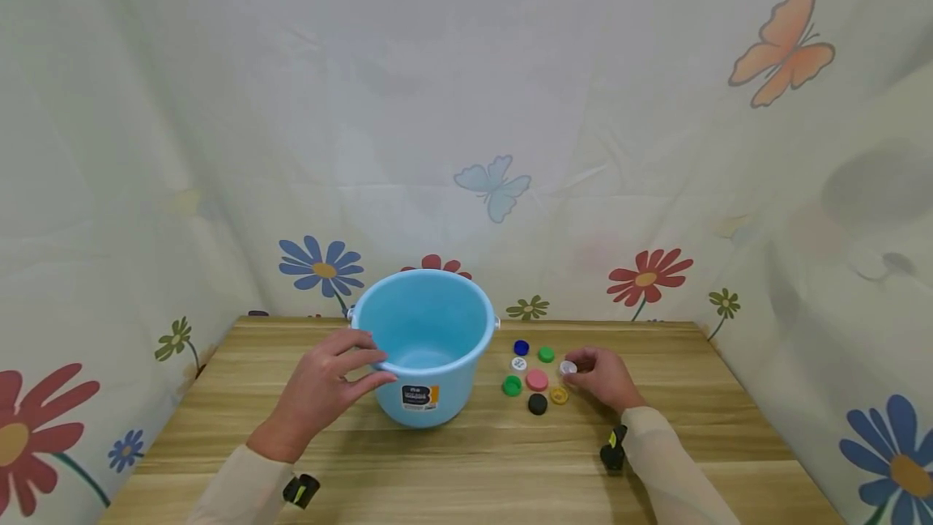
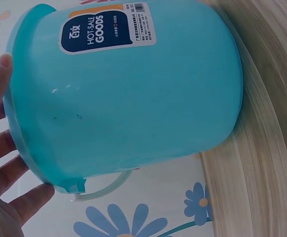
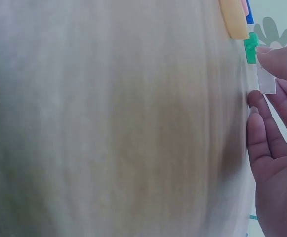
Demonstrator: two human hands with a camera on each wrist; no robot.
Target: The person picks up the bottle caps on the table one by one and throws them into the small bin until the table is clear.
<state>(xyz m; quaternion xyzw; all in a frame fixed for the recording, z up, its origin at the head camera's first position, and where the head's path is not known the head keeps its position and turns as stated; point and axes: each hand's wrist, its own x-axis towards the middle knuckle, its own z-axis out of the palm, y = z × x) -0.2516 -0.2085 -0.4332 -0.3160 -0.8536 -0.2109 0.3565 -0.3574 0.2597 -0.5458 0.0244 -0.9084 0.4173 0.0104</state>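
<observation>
A light blue bucket [image 1: 461,383] stands upright on the wooden table, its mouth facing up and a dark label [image 2: 108,29] on its near side. My left hand [image 1: 328,379] holds the near left part of its rim, with the thumb outside and the fingers reaching over the edge. To the bucket's right, my right hand [image 1: 607,379] pinches a whitish bottle cap [image 3: 266,79] between thumb and fingers. Close by lie a green cap [image 1: 546,355], a pink cap [image 1: 537,380] and a yellow cap [image 1: 559,395].
More caps lie between the bucket and my right hand: blue [image 1: 521,347], white with markings [image 1: 519,364], another green [image 1: 512,386] and black [image 1: 538,404]. A flower-and-butterfly curtain [image 1: 408,104] hangs behind the table [image 1: 452,476] and along both sides.
</observation>
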